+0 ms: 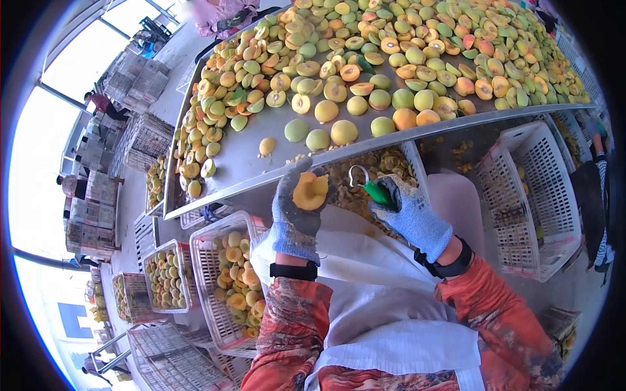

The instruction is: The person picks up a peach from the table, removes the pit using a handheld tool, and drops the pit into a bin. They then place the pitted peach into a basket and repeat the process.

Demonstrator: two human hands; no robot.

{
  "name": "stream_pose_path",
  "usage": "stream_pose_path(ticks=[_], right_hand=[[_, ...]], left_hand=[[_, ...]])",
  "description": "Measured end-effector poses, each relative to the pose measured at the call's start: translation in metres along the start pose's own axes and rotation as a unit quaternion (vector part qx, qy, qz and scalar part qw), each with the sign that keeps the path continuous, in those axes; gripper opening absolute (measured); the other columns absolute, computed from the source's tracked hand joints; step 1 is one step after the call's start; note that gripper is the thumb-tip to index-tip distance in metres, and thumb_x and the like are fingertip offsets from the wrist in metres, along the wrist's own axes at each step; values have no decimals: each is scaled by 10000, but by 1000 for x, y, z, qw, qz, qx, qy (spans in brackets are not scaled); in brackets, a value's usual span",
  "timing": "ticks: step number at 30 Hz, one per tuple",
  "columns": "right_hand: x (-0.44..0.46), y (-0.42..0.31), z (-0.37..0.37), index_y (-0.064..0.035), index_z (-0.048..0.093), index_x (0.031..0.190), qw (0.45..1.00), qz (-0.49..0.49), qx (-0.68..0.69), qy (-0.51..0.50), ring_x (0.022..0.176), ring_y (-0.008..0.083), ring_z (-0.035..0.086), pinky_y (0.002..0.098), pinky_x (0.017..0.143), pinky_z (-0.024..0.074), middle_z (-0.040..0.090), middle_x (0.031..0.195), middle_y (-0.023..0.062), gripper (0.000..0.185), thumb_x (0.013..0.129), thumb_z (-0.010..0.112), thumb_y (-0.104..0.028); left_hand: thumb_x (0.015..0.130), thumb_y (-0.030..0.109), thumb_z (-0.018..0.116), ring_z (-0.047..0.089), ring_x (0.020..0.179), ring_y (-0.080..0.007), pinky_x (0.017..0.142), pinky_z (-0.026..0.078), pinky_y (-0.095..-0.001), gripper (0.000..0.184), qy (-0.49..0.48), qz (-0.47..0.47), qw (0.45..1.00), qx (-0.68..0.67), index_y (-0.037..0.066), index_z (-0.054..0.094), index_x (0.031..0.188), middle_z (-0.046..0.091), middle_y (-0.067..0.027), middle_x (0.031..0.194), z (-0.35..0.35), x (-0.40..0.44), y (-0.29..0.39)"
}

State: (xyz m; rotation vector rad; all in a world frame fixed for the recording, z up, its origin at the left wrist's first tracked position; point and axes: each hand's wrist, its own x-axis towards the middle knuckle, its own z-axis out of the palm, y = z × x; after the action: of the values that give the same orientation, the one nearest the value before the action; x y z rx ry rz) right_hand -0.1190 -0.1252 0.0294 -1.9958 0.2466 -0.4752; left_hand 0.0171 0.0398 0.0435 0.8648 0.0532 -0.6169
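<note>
My left hand point(295, 215), in a blue glove with a dark grey palm, grips a yellow peach half point(310, 191) whose cut face has a hollow. In my right hand point(414, 215), also gloved, is a pitting tool point(377, 192) with a green handle and a curved metal loop. The loop points up and left, a short way to the right of the peach half and apart from it. Both hands are just in front of the metal table point(261, 171), where many whole and halved peaches point(344, 132) lie.
Scraps and pits point(391, 161) fill a bin under the table edge. A white crate point(202, 280) of peach halves stands left, with another fruit-filled crate point(184, 306) beyond it. A tall white crate point(559, 195) is at right. A person in pink point(218, 16) is across the table.
</note>
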Motion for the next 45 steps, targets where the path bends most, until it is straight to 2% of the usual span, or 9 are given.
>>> stream_pose_path(ticks=[5,11,13,16,20,23,25,28,45], right_hand=[[-2,8,-7,-37,551,997,998,50,4,-22,814,372,600,408,707,469,614,842,187,316,757,689,-188],[6,29,-9,-31,554,1056,990,90,97,-40,800,267,633,342,727,478,636,877,170,358,777,700,-201],[10,31,-5,-29,550,1086,978,127,151,-60,789,229,628,324,730,478,640,875,156,382,783,702,-205],[15,34,-8,-26,541,1145,946,212,228,-89,776,160,610,299,736,479,646,878,127,424,795,703,-201],[16,41,-17,-23,538,1148,952,226,180,-102,811,161,620,297,752,484,650,929,135,421,800,700,-195],[11,49,-18,-17,536,1148,968,147,192,-63,828,185,632,305,758,490,651,942,145,417,806,697,-193],[11,47,-17,-15,541,1141,942,190,272,-51,845,208,638,314,771,492,649,956,154,386,818,683,-171],[17,30,-19,-16,548,1131,935,248,242,-83,861,200,631,317,783,487,648,964,154,342,832,663,-134],[-23,-62,23,-38,574,1036,978,-112,-163,-63,595,289,628,396,534,487,634,712,146,364,849,605,-349]], left_hand=[[823,195,605,642,763,-238,642,561,-341,326,184,124,950,218,-2,595,1082,637,-135,924,-91,-41,70],[780,-6,622,615,914,-164,812,497,-253,343,319,129,595,726,-32,577,1119,626,-119,1072,-190,-51,114],[793,-48,586,587,1001,-169,876,473,-276,380,190,193,800,536,-26,545,1170,597,-127,1148,-156,3,102],[797,-56,582,584,999,-165,846,480,-267,427,77,148,816,553,-4,516,1216,589,-105,1167,-64,95,60],[681,-29,644,482,1185,-242,991,399,-319,646,-65,124,497,857,84,469,1292,480,-129,1299,-16,177,-2],[689,26,659,520,1135,-274,936,453,-350,606,-65,90,506,855,44,475,1266,498,-127,1271,-28,199,-6],[704,56,649,549,1093,-307,860,510,-392,558,-45,95,816,568,25,492,1239,491,-167,1261,-35,190,3],[817,209,588,592,988,-299,803,537,-456,536,-128,-37,984,120,45,420,1299,542,-193,1146,-13,119,35],[931,376,470,642,790,-251,642,547,-311,435,5,126,929,347,9,526,1158,609,-169,1007,25,-60,4]])
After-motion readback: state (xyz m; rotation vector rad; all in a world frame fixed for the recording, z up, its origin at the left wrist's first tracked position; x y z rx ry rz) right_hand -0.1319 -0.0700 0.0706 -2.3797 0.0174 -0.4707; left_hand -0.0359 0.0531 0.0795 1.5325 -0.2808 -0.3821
